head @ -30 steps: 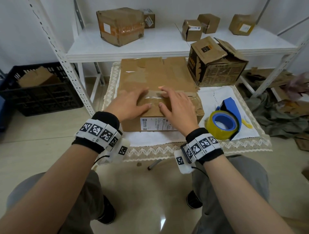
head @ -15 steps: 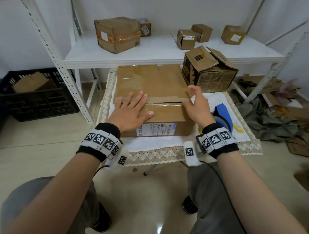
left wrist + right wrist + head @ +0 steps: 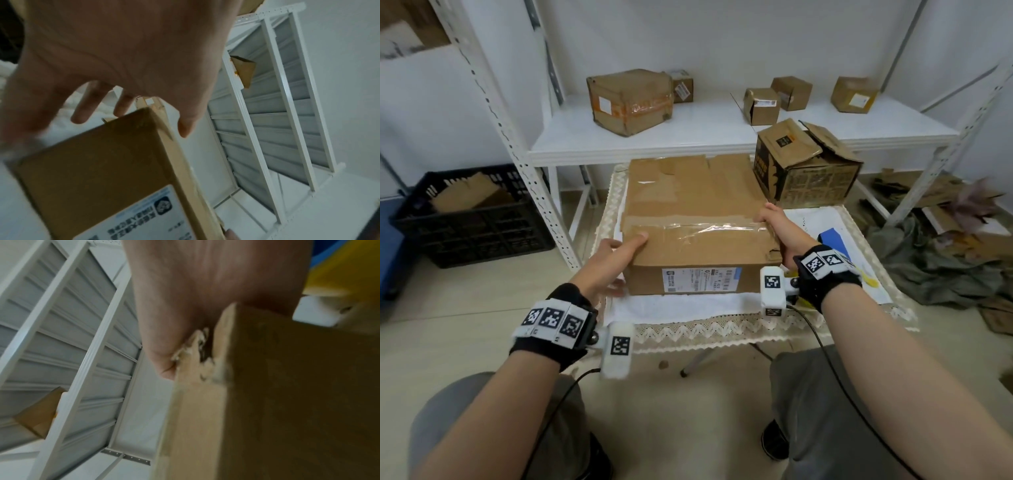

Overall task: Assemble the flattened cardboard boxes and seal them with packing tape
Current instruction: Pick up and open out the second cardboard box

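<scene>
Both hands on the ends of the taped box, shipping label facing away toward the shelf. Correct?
Not quite: the head view shows the shipping label on the near side, not toward the shelf. The left hand and right hand are on the ends of the taped box.
</scene>
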Demonstrator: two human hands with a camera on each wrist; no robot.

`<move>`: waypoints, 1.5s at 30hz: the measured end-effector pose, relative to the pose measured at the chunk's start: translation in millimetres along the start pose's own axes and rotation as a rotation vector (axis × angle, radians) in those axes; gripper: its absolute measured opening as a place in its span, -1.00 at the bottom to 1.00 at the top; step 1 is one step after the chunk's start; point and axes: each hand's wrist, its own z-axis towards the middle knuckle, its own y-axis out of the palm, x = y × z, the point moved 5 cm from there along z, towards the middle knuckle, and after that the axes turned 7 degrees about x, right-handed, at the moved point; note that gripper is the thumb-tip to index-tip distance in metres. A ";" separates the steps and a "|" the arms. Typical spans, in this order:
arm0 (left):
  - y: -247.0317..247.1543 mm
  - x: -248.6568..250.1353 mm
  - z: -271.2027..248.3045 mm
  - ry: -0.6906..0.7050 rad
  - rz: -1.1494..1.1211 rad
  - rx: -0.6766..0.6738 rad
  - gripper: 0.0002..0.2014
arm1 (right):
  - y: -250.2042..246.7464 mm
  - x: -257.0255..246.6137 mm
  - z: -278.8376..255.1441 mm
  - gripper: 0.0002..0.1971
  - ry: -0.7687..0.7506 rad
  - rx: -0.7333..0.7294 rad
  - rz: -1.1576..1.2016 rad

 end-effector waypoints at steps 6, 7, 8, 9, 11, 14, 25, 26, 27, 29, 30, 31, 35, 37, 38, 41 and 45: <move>-3.0 23.5 -19.3 0.073 -0.084 -0.080 -0.34 | -2.4 0.7 -36.0 -0.88 0.105 -0.115 0.069; -7.2 28.2 -21.4 0.092 -0.124 -0.069 -0.36 | -4.4 1.5 -38.2 -0.88 0.123 -0.129 0.088; -11.7 33.5 -21.6 0.116 -0.176 -0.045 -0.36 | -7.0 0.7 -40.6 -0.85 0.121 -0.130 0.096; -16.0 38.3 -20.5 0.141 -0.230 -0.012 -0.32 | -8.2 -2.3 -42.6 -0.82 0.106 -0.130 0.104; -22.1 48.6 -16.5 0.194 -0.369 0.072 -0.17 | -8.0 -8.3 -48.1 -0.79 0.079 -0.142 0.115; -16.5 61.1 -10.5 0.225 -0.605 0.156 -0.09 | 2.0 -12.1 -54.6 -0.80 0.065 -0.251 0.122; 37.9 60.1 -24.4 0.092 -0.508 -0.338 -0.59 | 12.4 2.1 -71.0 -0.28 0.031 -0.375 0.200; 40.1 61.4 -25.1 0.094 -0.500 -0.352 -0.63 | 13.5 2.2 -69.8 -0.36 0.024 -0.341 0.171; 41.5 61.6 -24.4 0.091 -0.488 -0.353 -0.66 | 15.2 2.2 -69.6 -0.42 0.030 -0.318 0.149; 42.1 59.7 -21.3 0.078 -0.449 -0.337 -0.66 | 18.8 4.5 -70.2 -0.49 0.062 -0.303 0.113; 41.8 56.0 -18.2 0.071 -0.405 -0.322 -0.61 | 20.5 7.3 -70.1 -0.51 0.077 -0.300 0.083; 42.5 50.7 -15.3 0.071 -0.323 -0.305 -0.54 | 22.1 10.3 -71.1 -0.56 0.084 -0.299 0.038; 44.9 35.0 -4.1 0.258 -0.123 -0.034 -0.21 | 31.5 23.9 -68.0 -0.79 0.043 -0.289 -0.095; 41.1 44.7 0.1 0.498 0.008 0.101 -0.20 | 30.8 27.6 -59.8 -0.75 0.028 -0.255 -0.076; 40.6 51.0 1.5 0.606 0.107 0.128 -0.25 | 28.4 29.0 -55.4 -0.66 0.027 -0.224 -0.070; 52.3 67.3 -3.5 0.795 0.358 0.019 -0.49 | 23.7 29.5 -50.6 -0.50 0.032 -0.177 -0.045; 73.5 64.3 -7.0 0.812 0.587 -0.045 -0.37 | 11.3 29.5 -50.8 -0.45 -0.013 -0.075 -0.114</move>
